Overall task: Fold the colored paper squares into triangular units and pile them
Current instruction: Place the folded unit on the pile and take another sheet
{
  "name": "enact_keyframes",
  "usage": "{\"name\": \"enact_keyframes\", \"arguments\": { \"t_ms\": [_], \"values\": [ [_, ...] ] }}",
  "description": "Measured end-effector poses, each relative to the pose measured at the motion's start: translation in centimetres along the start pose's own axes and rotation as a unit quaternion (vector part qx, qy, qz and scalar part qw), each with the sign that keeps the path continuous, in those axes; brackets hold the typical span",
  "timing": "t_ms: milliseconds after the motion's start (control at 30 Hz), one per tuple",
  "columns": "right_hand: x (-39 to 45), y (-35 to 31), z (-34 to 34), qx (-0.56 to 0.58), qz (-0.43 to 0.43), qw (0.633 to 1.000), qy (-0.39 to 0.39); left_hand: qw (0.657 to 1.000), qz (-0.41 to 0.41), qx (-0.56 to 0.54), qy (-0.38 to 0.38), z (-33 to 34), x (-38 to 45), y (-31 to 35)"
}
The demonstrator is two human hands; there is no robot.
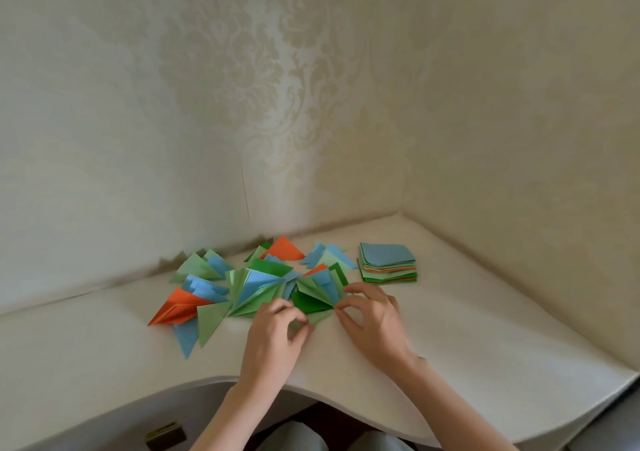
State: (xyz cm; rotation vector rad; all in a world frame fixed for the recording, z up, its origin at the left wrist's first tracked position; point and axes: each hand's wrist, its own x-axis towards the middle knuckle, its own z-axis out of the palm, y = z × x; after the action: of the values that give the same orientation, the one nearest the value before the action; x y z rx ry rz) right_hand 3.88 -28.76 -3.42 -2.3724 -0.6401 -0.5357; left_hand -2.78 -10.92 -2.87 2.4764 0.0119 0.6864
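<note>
Pale wallpaper (259, 87) with a faint floral pattern covers two walls that meet in a corner at the far side, and no writing can be read anywhere. Below it lies a cream table (485, 329) with a curved near edge. A loose pile of folded triangles (249, 277) in green, blue and orange spreads left to right across the far middle, tips pointing many ways. Far right sits a stack of paper squares (388, 263), blue on top. The left hand (277, 336) and right hand (374, 319), fingers curled, pinch a light green paper (320, 317) between them, just near of the pile.
</note>
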Motion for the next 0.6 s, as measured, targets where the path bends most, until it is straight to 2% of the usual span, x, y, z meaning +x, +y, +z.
{"name": "enact_keyframes", "arguments": {
  "t_ms": [167,333,467,600],
  "values": [
    [0.2,2.4,-3.1,0.005,0.068,0.997,0.036,0.997,0.062,-0.033,0.026,0.6,2.0,3.5],
    [1.4,6.0,-6.1,-0.003,0.121,0.992,0.031,0.992,0.099,-0.07,-0.02,3.9,6.0,7.4],
    [3.4,7.9,-6.3,-0.025,0.107,0.994,-0.012,0.99,0.105,-0.002,-0.099,7.6,9.7,8.3],
    [5.5,8.5,-3.9,-0.121,0.083,0.986,-0.079,0.977,0.068,0.117,-0.166,9.9,12.0,7.3]
  ]
}}
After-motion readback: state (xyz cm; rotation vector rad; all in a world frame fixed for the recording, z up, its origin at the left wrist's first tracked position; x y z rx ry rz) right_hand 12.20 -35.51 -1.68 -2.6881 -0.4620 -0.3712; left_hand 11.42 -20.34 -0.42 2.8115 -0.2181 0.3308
